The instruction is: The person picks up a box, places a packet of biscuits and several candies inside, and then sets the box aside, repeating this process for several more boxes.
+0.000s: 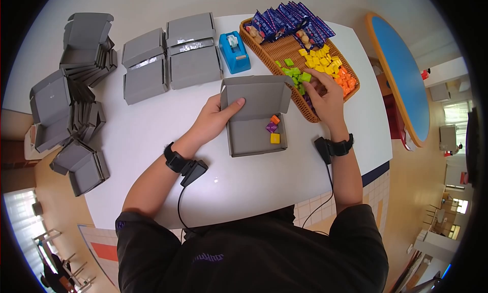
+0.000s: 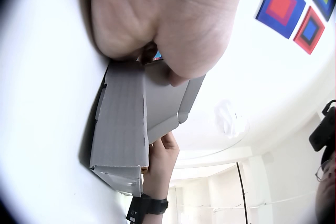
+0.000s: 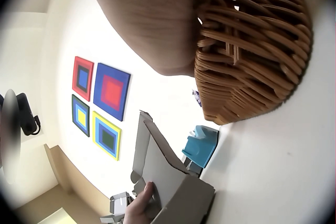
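An open grey cardboard box [image 1: 256, 135] stands on the table with its lid raised. Inside lie a yellow square piece [image 1: 275, 138], a purple one [image 1: 271, 126] and an orange one [image 1: 275, 119], which look like wrapped candies. My left hand [image 1: 217, 117] grips the box at its left side, thumb across the inside of the lid. Over the near end of the wicker basket [image 1: 272, 51], my right hand [image 1: 328, 97] pinches a green candy [image 1: 305, 77] between thumb and fingers. More green candies [image 1: 287, 70] lie beside these fingertips; the hand partly hides purple ones.
Farther up the basket are yellow candies [image 1: 323, 59], orange candies [image 1: 346, 82] and blue snack packets [image 1: 290, 21]. A blue tape dispenser [image 1: 235, 54] stands left of the basket. Closed grey boxes [image 1: 195, 66] sit farther left, with stacked open boxes [image 1: 76, 107] at the table's left edge.
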{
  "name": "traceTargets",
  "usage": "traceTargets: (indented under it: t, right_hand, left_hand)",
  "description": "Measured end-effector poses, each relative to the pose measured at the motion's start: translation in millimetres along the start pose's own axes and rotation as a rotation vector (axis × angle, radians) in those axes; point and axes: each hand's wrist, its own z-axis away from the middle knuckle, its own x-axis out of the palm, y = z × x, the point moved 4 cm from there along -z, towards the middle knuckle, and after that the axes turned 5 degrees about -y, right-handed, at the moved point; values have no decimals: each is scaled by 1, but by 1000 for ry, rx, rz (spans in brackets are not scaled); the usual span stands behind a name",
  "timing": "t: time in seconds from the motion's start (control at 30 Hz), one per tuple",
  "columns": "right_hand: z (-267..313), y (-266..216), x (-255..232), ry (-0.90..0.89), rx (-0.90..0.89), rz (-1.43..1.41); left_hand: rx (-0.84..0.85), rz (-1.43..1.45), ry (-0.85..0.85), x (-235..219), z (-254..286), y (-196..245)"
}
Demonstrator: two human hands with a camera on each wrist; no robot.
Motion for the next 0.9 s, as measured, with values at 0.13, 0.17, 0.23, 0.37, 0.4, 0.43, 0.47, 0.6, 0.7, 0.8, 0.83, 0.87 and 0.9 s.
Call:
traceTargets:
  t: [0.13,0.17,0.23,0.37,0.4,0.43,0.47,0.6,0.7,0.8,0.83,0.87,0.9]
  right_hand:
    - [0,4,1,6,21,-38]
    - [1,5,1,13,31,-44]
    - [2,4,1,22,44,-42]
    - [2,2,1,36,57,-25]
    - [2,3,0,42,61,-24]
    - [2,3,0,41,65,-25]
    - [3,3,0,41,67,-25]
    - [3,7,1,58,78,-73]
    - [4,6,2,37,83,-50]
    - [4,9,3,35,86,-54]
    - [4,8,3,35,84,-54]
    - [4,9,3,36,83,-54]
    - [4,9,3,37,81,-54]
  left_hand:
    - [24,6,10,0,0,-1]
    - [22,4,10,0,0,-1]
    - [20,-1,7,1,0,1]
    - [20,4,7,0,0,0]
    - [16,0,8,0,0,-1]
    - [11,-3,8,0,0,-2]
    - [15,-6,8,0,0,-1]
    - [-15,-16,-14,-1,0,0]
    - [-25,-12,-31,-2,0,-2]
    - [-12,-6,-26,-1,1,0]
    - [-10,-4,-24,0,1,1]
    - [-16,-7,-24,0,1,1]
    - [-21,-9,-24,-1,1,1]
